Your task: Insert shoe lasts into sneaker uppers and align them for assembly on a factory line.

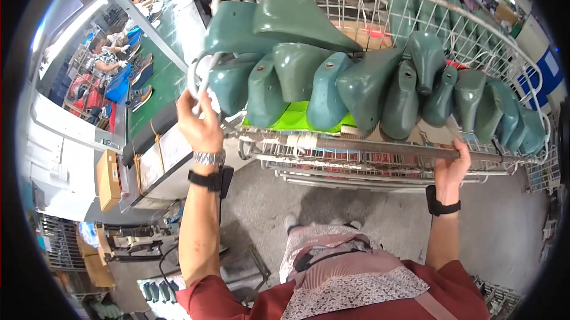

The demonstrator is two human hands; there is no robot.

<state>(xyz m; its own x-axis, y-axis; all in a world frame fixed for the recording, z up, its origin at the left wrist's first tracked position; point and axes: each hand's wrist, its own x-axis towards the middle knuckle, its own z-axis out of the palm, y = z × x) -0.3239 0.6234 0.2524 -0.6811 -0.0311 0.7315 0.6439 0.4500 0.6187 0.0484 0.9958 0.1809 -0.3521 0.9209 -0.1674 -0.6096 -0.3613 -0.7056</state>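
A white wire cart [380, 159] stands in front of me, its top shelf loaded with several dark green shoe lasts [362, 85] lying over a bright green sheet [291, 115]. My left hand [199, 121] grips the cart's curved wire frame at the near left corner, beside the leftmost lasts. My right hand [452, 162] holds the front rail of the top shelf at the right, just below the lasts there. Both wrists wear black bands, and the left also has a metal watch.
A long green conveyor line [160, 76] with shoes runs along the left, where people work. A cardboard box [108, 178] and a machine sit at lower left. More wire racks [543, 171] stand at right. Grey concrete floor [356, 201] lies below the cart.
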